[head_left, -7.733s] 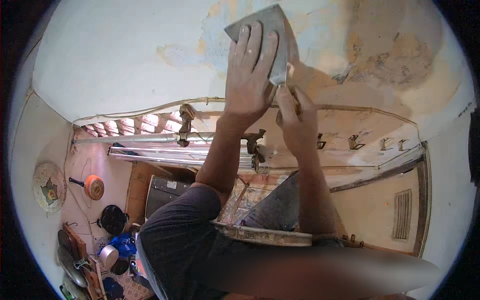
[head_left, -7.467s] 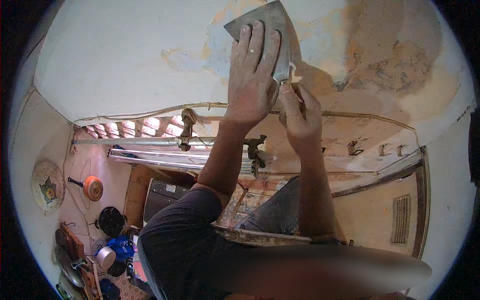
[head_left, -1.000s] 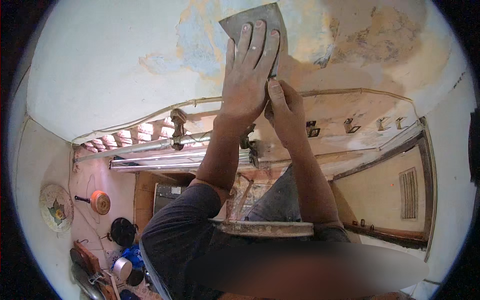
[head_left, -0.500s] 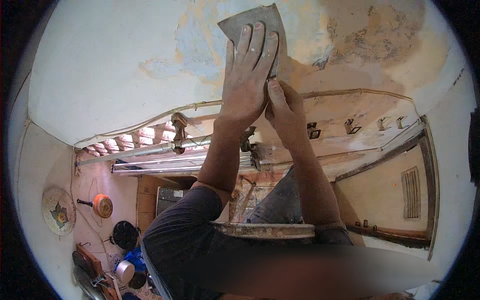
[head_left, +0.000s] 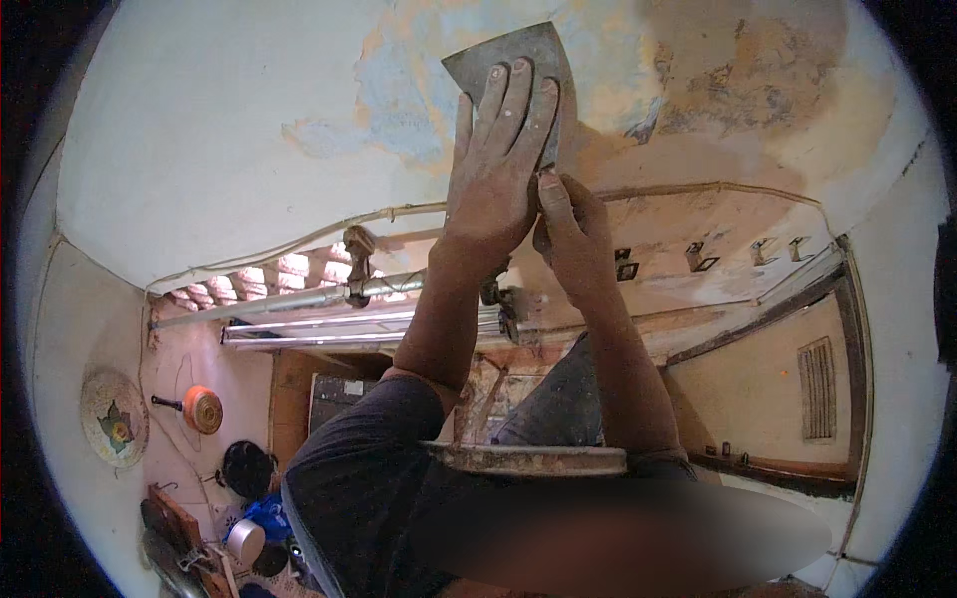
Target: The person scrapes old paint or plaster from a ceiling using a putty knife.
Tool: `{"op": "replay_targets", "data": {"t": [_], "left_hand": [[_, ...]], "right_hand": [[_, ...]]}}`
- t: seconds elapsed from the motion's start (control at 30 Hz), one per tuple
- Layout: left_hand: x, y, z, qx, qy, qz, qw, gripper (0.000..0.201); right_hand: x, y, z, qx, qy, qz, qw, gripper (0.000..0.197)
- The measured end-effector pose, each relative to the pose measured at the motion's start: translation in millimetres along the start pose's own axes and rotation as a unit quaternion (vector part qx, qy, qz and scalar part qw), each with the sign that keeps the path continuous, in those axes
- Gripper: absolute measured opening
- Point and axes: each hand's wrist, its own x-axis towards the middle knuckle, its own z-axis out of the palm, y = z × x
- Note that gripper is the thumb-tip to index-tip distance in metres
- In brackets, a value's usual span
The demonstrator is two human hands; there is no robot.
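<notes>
A wide grey metal scraper (head_left: 533, 48) lies against the peeling, painted surface (head_left: 229, 90) above me. My left hand (head_left: 495, 169) rests on its blade, fingers stretched out and slightly spread. Just below, my right hand (head_left: 576, 234) is closed around the scraper's narrow end, thumb uppermost; most of the handle is hidden inside the grip. Pale dust covers both hands. Left of the blade is a bare patch (head_left: 404, 95) of light blue and tan, and brown, rough patches (head_left: 743, 90) lie to its right.
A cable (head_left: 688, 189) runs across below the hands. Metal rails (head_left: 299, 301) and brackets (head_left: 357, 254) stand out under it at left. An orange pan (head_left: 204, 410), a dark pan (head_left: 247, 468) and a round decorated plate (head_left: 115, 419) hang at far left. Wooden-framed panelling (head_left: 855, 369) is at right.
Both hands and the scraper have shifted slightly toward me and a little to the right. The hold on the scraper is the same.
</notes>
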Motion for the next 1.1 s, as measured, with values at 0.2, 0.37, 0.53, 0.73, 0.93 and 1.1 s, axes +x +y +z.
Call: {"op": "replay_targets", "data": {"t": [0.2,0.37,0.53,0.73,0.93,1.1], "left_hand": [[0.6,-0.5,2.3,0.014,0.052,0.035,0.998,0.064],[1.0,-1.6,2.7,0.006,0.063,0.032,0.998,0.067],[4.2,-0.3,0.1,-0.014,0.054,0.028,0.998,0.067],[8.9,2.3,-0.1,0.007,0.097,0.047,0.994,0.063],[6.8,3.9,-3.6,-0.002,0.065,0.022,0.998,0.068],[4.9,7.7,-3.5,-0.007,0.082,0.026,0.996,0.069]], "right_hand": [[1.7,-0.7,-1.3,-0.02,-0.004,-0.015,1.0,0.04],[2.7,-1.9,-0.8,-0.031,0.01,-0.078,0.996,0.042],[2.6,-7.0,0.0,-0.038,0.004,-0.045,0.998,0.042],[5.7,-10.7,-2.6,-0.02,-0.018,-0.113,0.993,0.039],[6.4,-10.0,-2.9,-0.065,-0.021,-0.012,0.998,0.034],[4.6,-12.0,-2.5,-0.053,-0.016,-0.107,0.993,0.032]]}}
